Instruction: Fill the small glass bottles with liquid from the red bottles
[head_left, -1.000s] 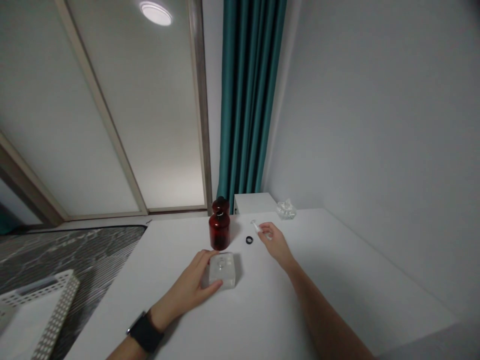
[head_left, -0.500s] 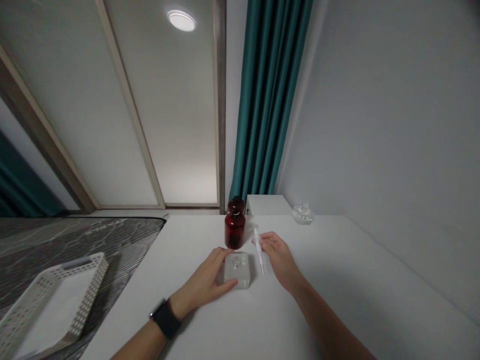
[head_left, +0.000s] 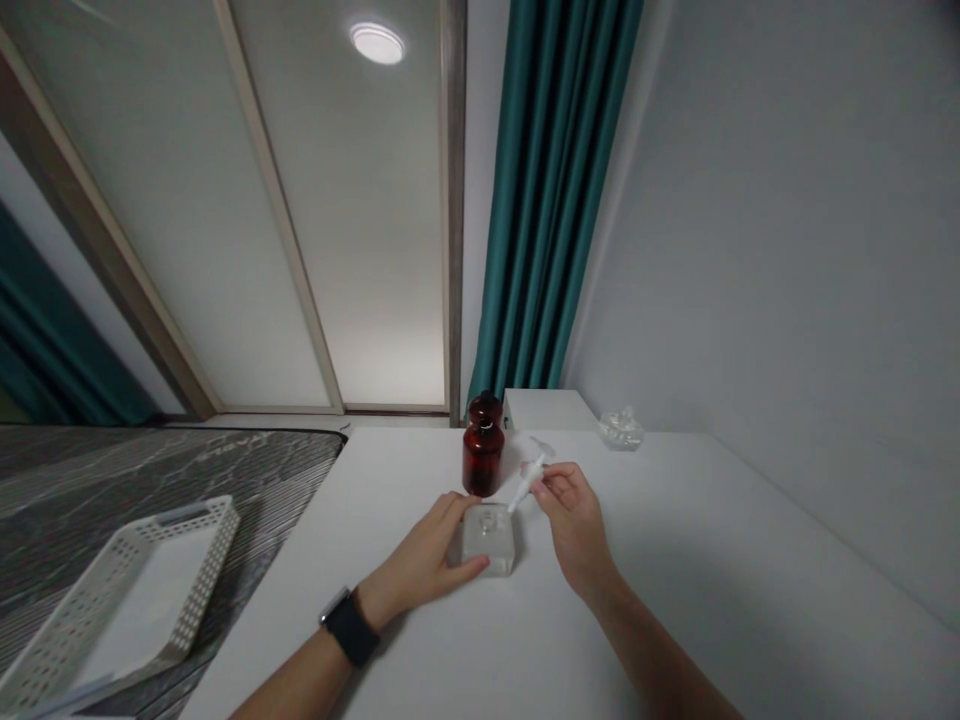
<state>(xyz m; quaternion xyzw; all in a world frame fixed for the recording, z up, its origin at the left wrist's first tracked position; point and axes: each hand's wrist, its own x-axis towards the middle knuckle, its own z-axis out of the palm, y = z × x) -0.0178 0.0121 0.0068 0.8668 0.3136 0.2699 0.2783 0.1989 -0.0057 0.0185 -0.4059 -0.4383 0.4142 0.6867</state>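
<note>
On the white table, my left hand [head_left: 433, 560] holds a clear, square, glass-like container [head_left: 489, 548] from its left side, fingers at the far edge and thumb along the near one. A small round opening or fitting shows in the container's top. My right hand [head_left: 571, 515] is closed in a pinch on a slim white dropper [head_left: 529, 480], which tilts with its narrow tip down-left near the container's far right corner. Its upper end is wider and see-through. Just behind the container stands a dark red-brown glass bottle [head_left: 484, 458] with a rounded stopper.
A crumpled clear plastic bag [head_left: 621, 428] lies at the table's far right. Beyond the far edge is a white cabinet [head_left: 551, 408]. A white perforated basket [head_left: 184, 590] sits lower left, beside the table. A wall [head_left: 810, 300] runs along the right.
My right hand has tilted the dropper, swinging its tip leftward to the container's corner; before, the tip pointed down toward the table. My left hand stays on the container. The view has shifted slightly.
</note>
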